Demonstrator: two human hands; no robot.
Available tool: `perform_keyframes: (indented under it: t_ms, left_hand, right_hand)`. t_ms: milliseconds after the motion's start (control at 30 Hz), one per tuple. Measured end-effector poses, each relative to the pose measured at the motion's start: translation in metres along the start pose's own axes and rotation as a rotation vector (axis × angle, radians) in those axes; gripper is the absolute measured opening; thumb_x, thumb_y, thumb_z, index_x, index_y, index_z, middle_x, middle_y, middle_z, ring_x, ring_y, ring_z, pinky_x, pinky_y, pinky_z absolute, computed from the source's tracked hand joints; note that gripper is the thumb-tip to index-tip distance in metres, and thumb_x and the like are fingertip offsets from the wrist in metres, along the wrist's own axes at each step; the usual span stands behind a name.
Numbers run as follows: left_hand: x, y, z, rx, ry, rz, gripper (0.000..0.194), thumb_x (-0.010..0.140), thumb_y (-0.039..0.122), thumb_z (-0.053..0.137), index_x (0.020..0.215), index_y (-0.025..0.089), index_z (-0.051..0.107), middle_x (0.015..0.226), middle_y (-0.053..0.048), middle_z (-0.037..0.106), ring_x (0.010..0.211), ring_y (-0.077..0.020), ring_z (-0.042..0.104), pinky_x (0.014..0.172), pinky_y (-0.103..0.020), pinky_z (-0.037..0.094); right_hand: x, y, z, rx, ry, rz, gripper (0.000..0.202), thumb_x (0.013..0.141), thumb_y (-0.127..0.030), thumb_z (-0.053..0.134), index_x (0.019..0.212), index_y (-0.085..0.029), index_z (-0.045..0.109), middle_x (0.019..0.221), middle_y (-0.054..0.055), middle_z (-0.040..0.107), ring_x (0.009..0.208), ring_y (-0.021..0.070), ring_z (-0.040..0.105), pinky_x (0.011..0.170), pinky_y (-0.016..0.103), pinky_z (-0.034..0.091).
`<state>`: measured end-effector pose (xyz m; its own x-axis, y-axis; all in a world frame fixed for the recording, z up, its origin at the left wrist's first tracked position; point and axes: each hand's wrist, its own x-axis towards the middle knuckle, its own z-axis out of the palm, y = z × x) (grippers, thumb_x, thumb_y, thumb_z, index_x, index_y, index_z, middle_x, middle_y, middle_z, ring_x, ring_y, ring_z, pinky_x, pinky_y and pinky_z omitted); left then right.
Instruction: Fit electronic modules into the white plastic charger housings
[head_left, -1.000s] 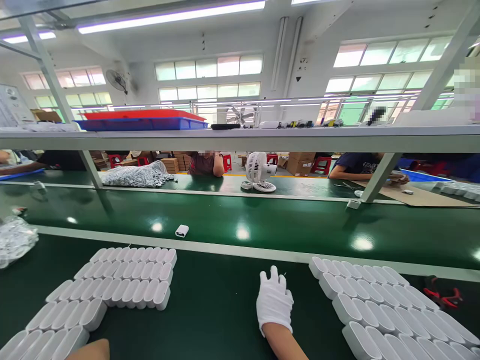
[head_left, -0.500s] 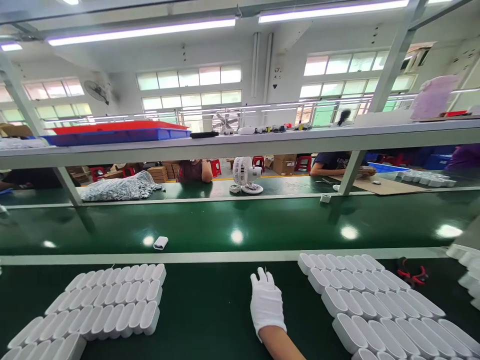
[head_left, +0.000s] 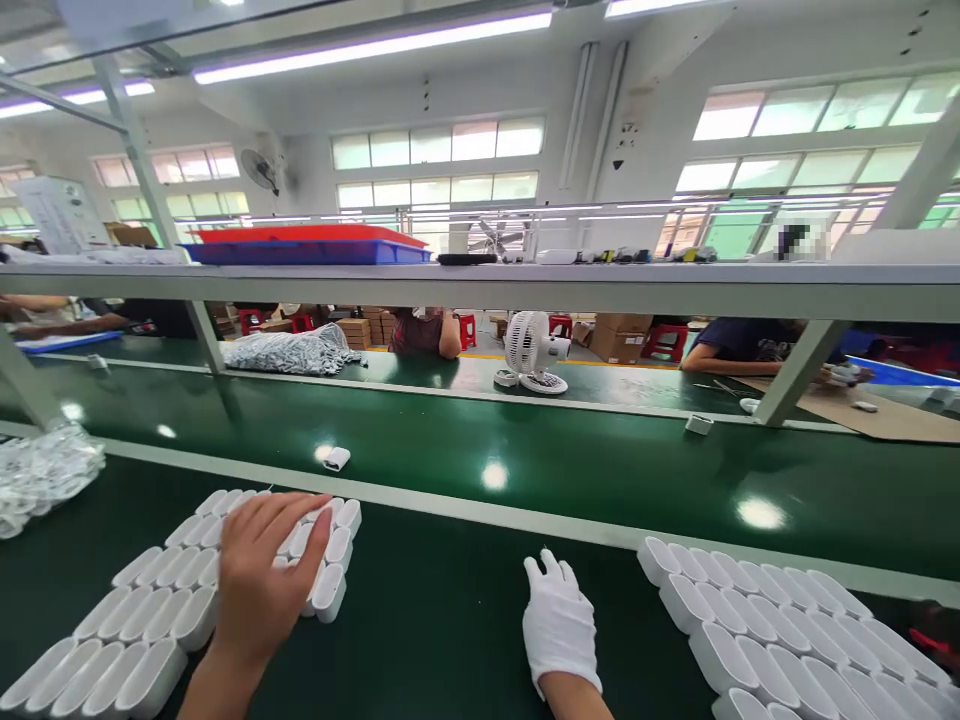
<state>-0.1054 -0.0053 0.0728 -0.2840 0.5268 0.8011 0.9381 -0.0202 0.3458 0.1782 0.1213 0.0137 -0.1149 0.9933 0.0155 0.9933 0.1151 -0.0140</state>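
Observation:
My bare left hand point(head_left: 264, 575) reaches over the left group of white oval cups point(head_left: 135, 625), its thumb apart from its stretched fingers. Some cups are hidden behind it, and I cannot tell whether the fingertips touch one. In a white glove, my right hand point(head_left: 559, 625) rests over the dark green worktop point(head_left: 427, 610), fingers loosely spread, with no object visible in it. To its right stand more rows of white oval cups point(head_left: 780, 640), set close together with their open sides up.
A small white part point(head_left: 337, 459) lies on the green belt point(head_left: 420, 440), and another white piece point(head_left: 699, 425) sits farther right. Clear plastic bags point(head_left: 45, 475) lie at far left. Beyond the belt are a white fan point(head_left: 529, 345) and seated people. A shelf point(head_left: 525, 290) spans overhead.
My left hand has come into view over the left cups. The view has turned left, bringing in the plastic bags. My right hand keeps much the same pose on the worktop.

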Motion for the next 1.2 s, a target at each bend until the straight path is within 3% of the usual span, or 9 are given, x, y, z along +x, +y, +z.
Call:
perform_keyframes:
  t_ms: [167, 300, 533, 633, 733, 867, 1000, 1100, 1200]
  left_hand:
    - [0.002, -0.036, 0.041, 0.196, -0.257, -0.33, 0.033, 0.084, 0.033, 0.04, 0.086, 0.018, 0.07, 0.106, -0.013, 0.065, 0.102, -0.0355, 0.056, 0.088, -0.062, 0.042]
    - [-0.013, -0.036, 0.037, 0.115, -0.565, -0.188, 0.027, 0.079, 0.021, 0.042, 0.082, 0.025, 0.068, 0.126, -0.004, 0.056, 0.123, -0.0339, 0.042, 0.099, -0.065, 0.029]
    - [-0.012, -0.027, 0.02, 0.073, -0.796, -0.113, 0.009, 0.069, 0.019, 0.055, 0.073, 0.024, 0.061, 0.138, -0.002, 0.044, 0.13, -0.0356, 0.031, 0.1, -0.065, 0.027]
    - [-0.018, -0.026, 0.024, 0.13, -0.801, -0.106, 0.014, 0.062, 0.029, 0.07, 0.058, 0.021, 0.059, 0.14, -0.003, 0.042, 0.13, -0.0427, 0.028, 0.1, -0.07, 0.019]
    - [-0.024, -0.011, 0.035, 0.13, -0.74, -0.022, 0.022, 0.064, 0.019, 0.066, 0.045, 0.018, 0.053, 0.133, -0.002, 0.049, 0.126, -0.0409, 0.034, 0.101, -0.069, 0.016]
    - [-0.03, 0.036, 0.059, -0.043, -0.706, 0.096, 0.019, 0.064, 0.01, 0.054, 0.048, 0.019, 0.05, 0.119, -0.003, 0.06, 0.111, -0.0306, 0.052, 0.098, -0.058, 0.033]
    - [-0.048, 0.077, 0.09, -0.303, -0.815, 0.092, 0.019, 0.069, 0.011, 0.049, 0.053, 0.02, 0.047, 0.101, -0.004, 0.065, 0.097, -0.0213, 0.062, 0.078, -0.032, 0.052]
    - [-0.069, 0.083, 0.113, -0.401, -0.755, 0.097, 0.018, 0.075, 0.016, 0.048, 0.058, 0.021, 0.048, 0.095, -0.005, 0.065, 0.087, -0.0192, 0.064, 0.071, -0.027, 0.052]
    - [-0.088, 0.07, 0.131, -0.516, -0.638, 0.058, 0.014, 0.078, 0.024, 0.049, 0.064, 0.022, 0.052, 0.086, -0.005, 0.065, 0.073, -0.0182, 0.064, 0.067, -0.027, 0.052]
  right_hand:
    - [-0.002, -0.003, -0.001, -0.032, -0.042, -0.013, 0.059, 0.082, 0.005, 0.025, 0.13, -0.014, 0.053, 0.14, 0.011, 0.043, 0.13, 0.0259, 0.037, 0.099, 0.034, 0.038]
    - [-0.001, -0.007, 0.003, -0.027, -0.038, -0.041, 0.059, 0.081, 0.004, 0.026, 0.13, -0.015, 0.054, 0.139, 0.008, 0.044, 0.13, 0.0247, 0.038, 0.102, 0.033, 0.035]
    - [0.0, -0.007, 0.007, -0.002, -0.003, -0.044, 0.051, 0.084, -0.004, 0.032, 0.128, -0.016, 0.056, 0.137, 0.008, 0.047, 0.128, 0.0257, 0.04, 0.1, 0.034, 0.036]
    - [0.002, -0.007, 0.008, 0.011, -0.004, -0.041, 0.052, 0.083, -0.003, 0.031, 0.128, -0.015, 0.056, 0.136, 0.008, 0.048, 0.128, 0.0258, 0.04, 0.101, 0.034, 0.035]
    - [0.002, -0.007, 0.011, 0.049, 0.012, -0.034, 0.052, 0.083, -0.002, 0.032, 0.125, -0.015, 0.058, 0.135, 0.009, 0.049, 0.127, 0.0265, 0.041, 0.1, 0.034, 0.035]
    - [0.001, -0.003, 0.013, 0.117, 0.069, -0.014, 0.052, 0.081, 0.001, 0.033, 0.121, -0.018, 0.061, 0.132, 0.01, 0.052, 0.124, 0.0257, 0.043, 0.096, 0.033, 0.038]
    - [0.003, 0.009, 0.009, 0.172, 0.084, 0.034, 0.049, 0.083, 0.0, 0.034, 0.116, -0.019, 0.064, 0.125, 0.013, 0.056, 0.112, 0.022, 0.053, 0.09, 0.029, 0.041]
    - [0.006, 0.018, 0.004, 0.173, 0.111, 0.105, 0.045, 0.084, -0.002, 0.036, 0.114, -0.021, 0.065, 0.12, 0.013, 0.057, 0.104, 0.0226, 0.056, 0.084, 0.031, 0.044]
    - [0.003, 0.018, 0.004, 0.248, 0.207, 0.142, 0.045, 0.082, 0.001, 0.037, 0.111, -0.019, 0.065, 0.119, 0.014, 0.057, 0.111, 0.0254, 0.05, 0.09, 0.037, 0.041]
